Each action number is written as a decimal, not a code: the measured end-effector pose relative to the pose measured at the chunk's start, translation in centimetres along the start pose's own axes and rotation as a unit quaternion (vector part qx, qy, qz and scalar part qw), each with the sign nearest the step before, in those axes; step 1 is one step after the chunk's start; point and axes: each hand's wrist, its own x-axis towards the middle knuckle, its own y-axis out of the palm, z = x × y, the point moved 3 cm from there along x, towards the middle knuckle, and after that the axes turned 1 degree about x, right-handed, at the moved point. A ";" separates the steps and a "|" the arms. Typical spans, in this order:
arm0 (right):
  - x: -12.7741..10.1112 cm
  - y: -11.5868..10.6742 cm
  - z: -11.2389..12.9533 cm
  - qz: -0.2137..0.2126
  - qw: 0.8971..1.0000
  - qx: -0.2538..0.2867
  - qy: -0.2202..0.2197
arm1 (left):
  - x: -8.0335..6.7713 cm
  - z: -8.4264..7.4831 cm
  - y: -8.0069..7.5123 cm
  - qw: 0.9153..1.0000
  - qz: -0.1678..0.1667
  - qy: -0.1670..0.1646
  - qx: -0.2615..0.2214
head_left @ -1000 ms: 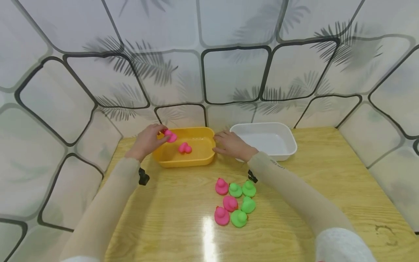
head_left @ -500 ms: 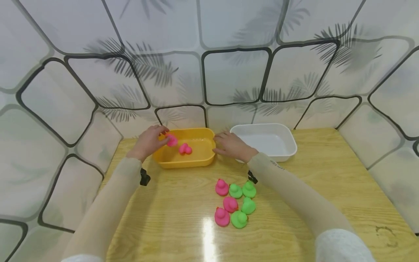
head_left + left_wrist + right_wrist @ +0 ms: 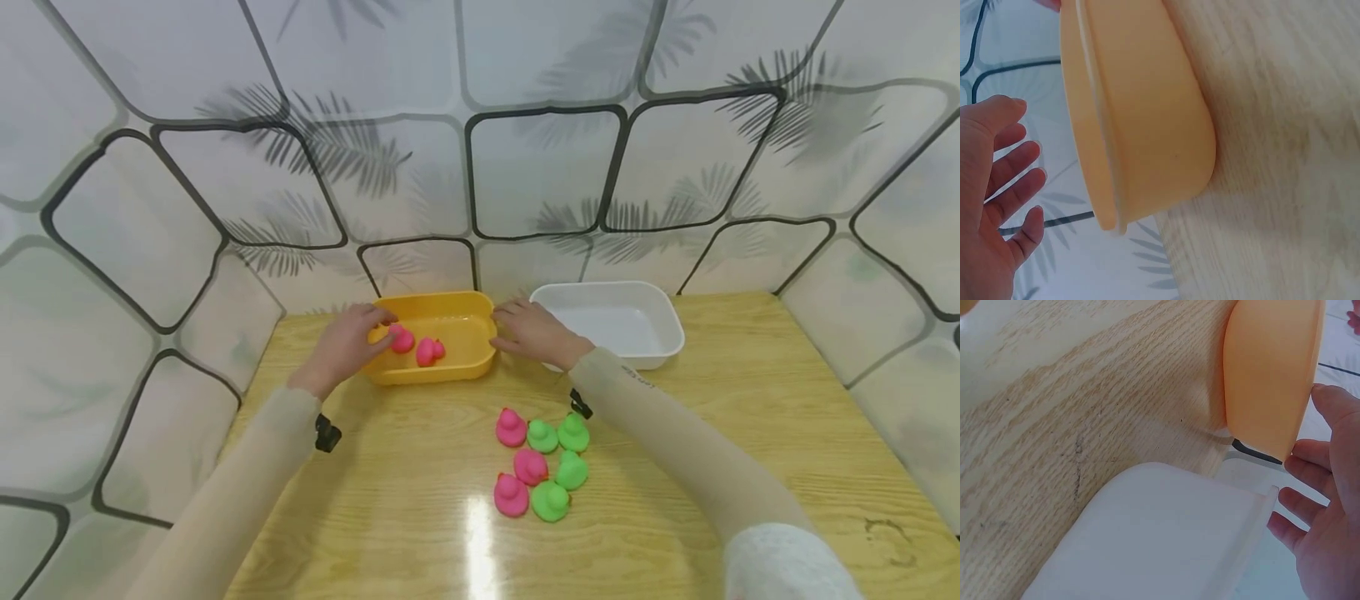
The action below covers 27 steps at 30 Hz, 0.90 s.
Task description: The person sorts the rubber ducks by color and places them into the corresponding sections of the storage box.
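My left hand [image 3: 341,346] is over the left end of a yellow plastic basin [image 3: 431,375]. Its fingers are spread and loosely bent with nothing between them, as the left wrist view of the hand [image 3: 997,175] shows. Two pink rubber ducks lie in the basin: one duck [image 3: 402,338] by the left fingertips, another duck [image 3: 427,352] nearer the middle. At the basin's right end, my right hand [image 3: 536,335] has its fingertips at the rim. In the right wrist view, the right thumb [image 3: 1335,403] meets the yellow rim, while lower fingers reach the white basin's edge.
A white basin [image 3: 667,350] stands just right of the yellow one, partly behind the right hand. In front, on the wooden table [image 3: 375,500], three pink ducks [image 3: 511,496] and several green ducks [image 3: 551,502] sit clustered. A patterned backdrop [image 3: 540,175] rises behind.
The left hand has lowered and let go of a pink duck, which now lies in the yellow basin. The other duck there has shifted and turned slightly. The right hand stays put.
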 end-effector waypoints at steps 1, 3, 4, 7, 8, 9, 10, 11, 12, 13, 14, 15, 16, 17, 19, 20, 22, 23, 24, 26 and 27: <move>0.0 0.0 0.0 -0.001 1.000 -0.001 0.000 | -0.2 -0.2 0.1 1.000 -0.004 0.007 -0.004; 0.0 0.1 -0.1 0.000 1.000 -0.001 0.000 | -0.7 -0.7 0.3 1.000 -0.011 0.024 -0.010; 0.0 0.1 -0.1 -0.001 1.000 -0.003 -0.001 | -1.0 -0.9 0.4 0.999 -0.017 0.032 -0.011; 0.0 0.2 -0.2 -0.001 1.000 -0.004 -0.003 | -1.6 -2.0 0.7 0.997 -0.035 0.064 -0.012; 0.0 0.2 -0.2 -0.001 1.000 -0.003 -0.003 | -1.8 -2.4 0.7 0.996 -0.041 0.076 -0.009; 0.0 0.2 -0.2 0.000 1.000 -0.003 -0.002 | -2.0 -2.8 0.8 0.995 -0.045 0.084 -0.006; 0.0 0.1 -0.3 0.000 1.000 -0.003 -0.001 | -2.1 -3.2 0.9 0.994 -0.049 0.093 -0.004; 0.0 0.1 -0.3 0.000 1.000 -0.003 -0.001 | -2.3 -3.7 0.9 0.994 -0.048 0.100 -0.001; 0.0 0.1 -0.3 0.001 1.000 -0.003 -0.001 | -2.4 -4.1 1.1 0.993 -0.049 0.108 0.001; 0.0 0.1 -0.4 0.000 1.000 -0.002 -0.001 | -2.6 -4.5 1.2 0.993 -0.046 0.113 -0.001; 0.0 0.2 -0.4 -0.001 1.000 -0.002 -0.002 | -2.7 -4.9 1.3 0.992 -0.044 0.118 0.000; 0.0 0.2 -0.4 -0.003 1.000 -0.002 -0.004 | -2.9 -5.3 1.5 0.992 -0.041 0.123 -0.002; 0.0 0.2 -0.4 -0.004 1.000 -0.002 -0.006 | -3.1 -5.6 1.7 0.991 -0.037 0.128 -0.005; 0.0 0.2 -0.5 -0.005 1.000 -0.002 -0.007 | -3.2 -6.0 1.8 0.990 -0.034 0.133 -0.007; 0.0 0.2 -0.4 -0.007 1.000 -0.004 -0.010 | -3.6 -6.6 2.2 0.990 -0.029 0.141 -0.009; 0.0 0.2 -0.3 -0.008 1.000 -0.004 -0.011 | -3.8 -6.9 2.5 0.989 -0.029 0.146 -0.007; 0.0 0.2 -0.3 -0.007 1.000 -0.007 -0.011 | -4.1 -7.6 2.9 0.988 -0.030 0.152 -0.009; 0.0 0.2 -0.3 -0.007 1.000 -0.008 -0.010 | -4.3 -7.9 3.1 0.987 -0.032 0.156 -0.009; 0.0 0.2 -0.2 -0.007 1.000 -0.009 -0.010 | -4.4 -8.3 3.3 0.987 -0.032 0.158 -0.010; 0.0 0.1 -0.2 -0.006 1.000 -0.010 -0.009 | -4.7 -9.0 3.7 0.986 -0.031 0.165 -0.015; 0.0 0.1 -0.2 -0.006 1.000 -0.011 -0.008 | -4.8 -9.3 3.9 0.985 -0.028 0.169 -0.019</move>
